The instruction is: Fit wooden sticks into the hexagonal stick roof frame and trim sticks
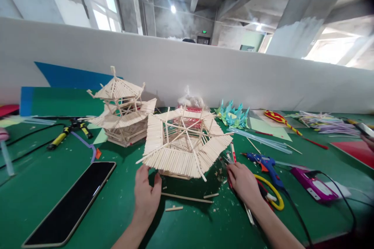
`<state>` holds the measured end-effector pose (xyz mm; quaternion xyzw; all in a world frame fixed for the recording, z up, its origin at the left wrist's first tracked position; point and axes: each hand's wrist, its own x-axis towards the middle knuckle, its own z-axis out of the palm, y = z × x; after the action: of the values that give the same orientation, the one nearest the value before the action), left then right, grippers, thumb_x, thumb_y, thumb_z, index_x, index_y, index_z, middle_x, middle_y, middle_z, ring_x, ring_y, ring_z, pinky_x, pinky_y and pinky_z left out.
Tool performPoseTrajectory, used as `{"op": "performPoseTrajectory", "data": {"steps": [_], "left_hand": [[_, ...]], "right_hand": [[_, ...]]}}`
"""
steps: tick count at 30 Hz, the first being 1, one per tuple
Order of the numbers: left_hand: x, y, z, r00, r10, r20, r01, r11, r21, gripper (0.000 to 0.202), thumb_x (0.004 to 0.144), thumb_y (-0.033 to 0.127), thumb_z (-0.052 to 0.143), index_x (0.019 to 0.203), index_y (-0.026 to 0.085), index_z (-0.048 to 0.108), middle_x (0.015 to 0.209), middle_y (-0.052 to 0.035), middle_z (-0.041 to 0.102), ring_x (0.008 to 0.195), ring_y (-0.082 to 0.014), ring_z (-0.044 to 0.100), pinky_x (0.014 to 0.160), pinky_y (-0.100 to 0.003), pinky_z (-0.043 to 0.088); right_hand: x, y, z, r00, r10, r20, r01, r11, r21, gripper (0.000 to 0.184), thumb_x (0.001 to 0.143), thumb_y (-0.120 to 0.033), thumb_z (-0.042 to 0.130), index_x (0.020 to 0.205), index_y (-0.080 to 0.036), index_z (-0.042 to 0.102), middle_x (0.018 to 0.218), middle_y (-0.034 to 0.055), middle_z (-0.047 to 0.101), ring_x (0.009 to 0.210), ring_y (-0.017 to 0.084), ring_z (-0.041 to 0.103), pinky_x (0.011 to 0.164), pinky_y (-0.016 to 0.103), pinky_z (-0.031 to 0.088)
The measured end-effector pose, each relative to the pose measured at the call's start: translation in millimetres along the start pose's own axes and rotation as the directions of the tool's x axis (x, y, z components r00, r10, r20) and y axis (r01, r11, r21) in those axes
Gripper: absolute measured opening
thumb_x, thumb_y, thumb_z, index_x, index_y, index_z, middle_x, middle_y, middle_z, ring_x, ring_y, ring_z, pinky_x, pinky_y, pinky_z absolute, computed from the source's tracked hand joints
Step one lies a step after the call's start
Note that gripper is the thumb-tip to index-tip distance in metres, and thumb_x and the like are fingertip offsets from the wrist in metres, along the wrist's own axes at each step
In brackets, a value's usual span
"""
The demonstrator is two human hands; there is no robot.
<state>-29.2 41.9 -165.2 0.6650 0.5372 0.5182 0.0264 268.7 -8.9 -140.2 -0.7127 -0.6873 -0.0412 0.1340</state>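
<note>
A six-sided pavilion model of thin wooden sticks (175, 159) stands in the middle of the green table, its top an open frame of crossed sticks. My left hand (147, 192) is at its front left corner, thumb and fingers apart, fingertips just under the roof edge; whether they press on it is unclear. To the right of the model, my right hand (244, 183) is closed over a slim red-handled tool (230, 181), mostly hidden beneath the fingers. Loose sticks (187, 198) lie in front of the model. A finished-looking tiered stick pavilion (119, 118) stands behind on the left.
A phone (71, 204) lies left. On the right are a blue glue gun (267, 165), a yellow loop (277, 203), a purple power box (314, 186) and clear glue sticks (260, 140). A blue-green paper ornament (233, 116) stands behind. Another person's hand (367, 140) shows far right.
</note>
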Motion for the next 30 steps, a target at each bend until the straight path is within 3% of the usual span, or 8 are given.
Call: {"op": "performPoseTrajectory", "data": {"steps": [13, 20, 24, 30], "left_hand": [[-0.9, -10.8, 4.9, 1.000, 0.002, 0.012, -0.002, 1.000, 0.024, 0.028, 0.086, 0.030, 0.052, 0.111, 0.016, 0.052, 0.109, -0.0072, 0.057, 0.089, -0.0195, 0.059, 0.074, -0.039, 0.050], [-2.8, -14.3, 4.6, 0.997, -0.047, 0.054, 0.044, 0.998, 0.048, 0.028, 0.086, 0.029, 0.053, 0.111, 0.016, 0.052, 0.109, -0.0072, 0.057, 0.090, -0.0197, 0.059, 0.075, -0.039, 0.050], [-4.0, -15.7, 5.0, 0.993, -0.079, 0.083, 0.074, 0.995, 0.065, 0.028, 0.086, 0.029, 0.053, 0.110, 0.016, 0.052, 0.109, -0.0071, 0.057, 0.089, -0.0193, 0.059, 0.074, -0.039, 0.051], [-2.5, -18.3, 5.4, 0.989, -0.112, 0.099, 0.107, 0.993, 0.058, 0.028, 0.086, 0.030, 0.053, 0.109, 0.016, 0.053, 0.108, -0.0069, 0.057, 0.089, -0.0195, 0.059, 0.075, -0.039, 0.050]], "right_hand": [[-5.2, 1.7, -10.3, 0.993, 0.050, -0.105, -0.052, 0.998, -0.019, 0.023, 0.084, -0.017, 0.042, 0.085, -0.015, 0.065, 0.077, 0.0092, 0.060, 0.076, 0.023, 0.056, 0.068, 0.033, 0.042], [-7.3, 3.1, -20.3, 0.977, 0.106, -0.182, -0.086, 0.990, 0.114, 0.032, 0.085, -0.020, 0.041, 0.111, -0.011, 0.057, 0.100, 0.0125, 0.061, 0.091, 0.026, 0.055, 0.077, 0.037, 0.044], [1.0, 1.6, -21.7, 0.974, 0.145, -0.175, -0.107, 0.972, 0.212, 0.034, 0.084, -0.020, 0.043, 0.114, -0.009, 0.053, 0.105, 0.0133, 0.060, 0.098, 0.026, 0.054, 0.082, 0.038, 0.044], [14.6, 1.7, -23.5, 0.973, 0.193, -0.129, -0.146, 0.940, 0.308, 0.027, 0.086, -0.025, 0.051, 0.112, -0.015, 0.052, 0.106, 0.0070, 0.058, 0.097, 0.020, 0.056, 0.083, 0.039, 0.045]]}}
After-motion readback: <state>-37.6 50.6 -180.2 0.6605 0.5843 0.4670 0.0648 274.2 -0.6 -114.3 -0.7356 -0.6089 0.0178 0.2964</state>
